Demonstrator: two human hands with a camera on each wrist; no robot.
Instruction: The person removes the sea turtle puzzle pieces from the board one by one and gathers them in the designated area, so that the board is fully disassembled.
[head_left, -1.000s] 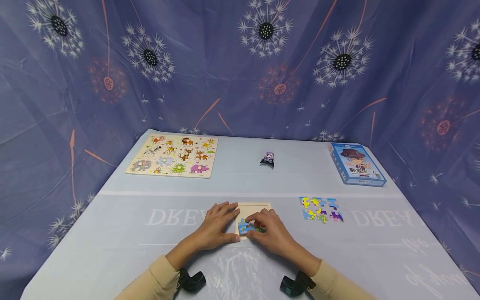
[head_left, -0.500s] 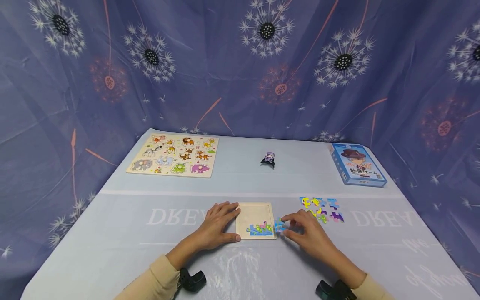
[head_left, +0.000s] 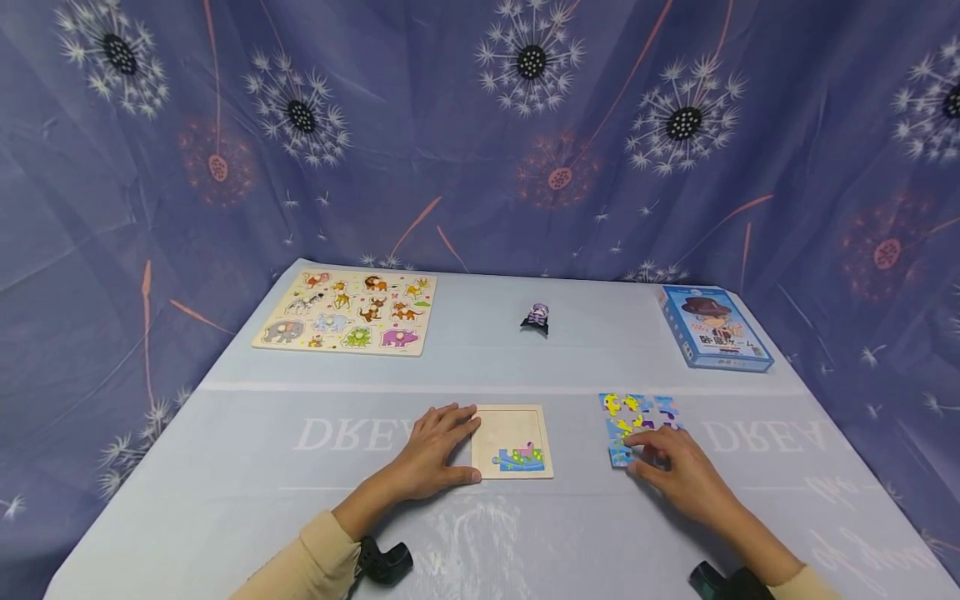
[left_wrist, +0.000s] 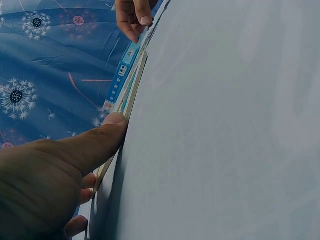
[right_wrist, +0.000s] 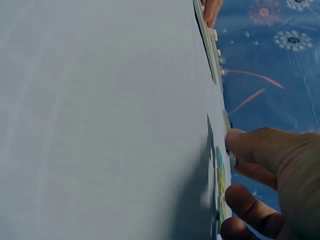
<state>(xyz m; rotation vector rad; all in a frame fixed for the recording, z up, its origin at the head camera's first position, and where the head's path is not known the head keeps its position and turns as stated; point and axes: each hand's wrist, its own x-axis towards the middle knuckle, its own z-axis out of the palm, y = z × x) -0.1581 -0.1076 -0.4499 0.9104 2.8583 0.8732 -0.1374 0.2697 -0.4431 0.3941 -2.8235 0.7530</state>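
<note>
My left hand [head_left: 435,450] holds the left side of a shallow wooden puzzle tray [head_left: 506,425], its thumb at the near corner and its fingertips at the far one. In the left wrist view the thumb [left_wrist: 95,145] presses the tray's near edge [left_wrist: 135,95]. A few joined blue, green and pink pieces [head_left: 523,460] lie in the tray's lower right. Over to the right, my right hand [head_left: 686,471] pinches a blue jigsaw piece [head_left: 619,455] between thumb and index finger, beside several loose jigsaw pieces [head_left: 628,405]. Its fingers partly cover that group.
An animal peg puzzle board [head_left: 345,312] lies at the back left. A small purple figure with a dark base [head_left: 537,318] is at the back middle. At the back right sits a blue game box [head_left: 716,329]. A patterned curtain [head_left: 465,142] hangs behind the table.
My right hand has lifted the blue piece out of the tray's lower left and carried it right, to the loose pieces. My left hand has stayed on the tray.
</note>
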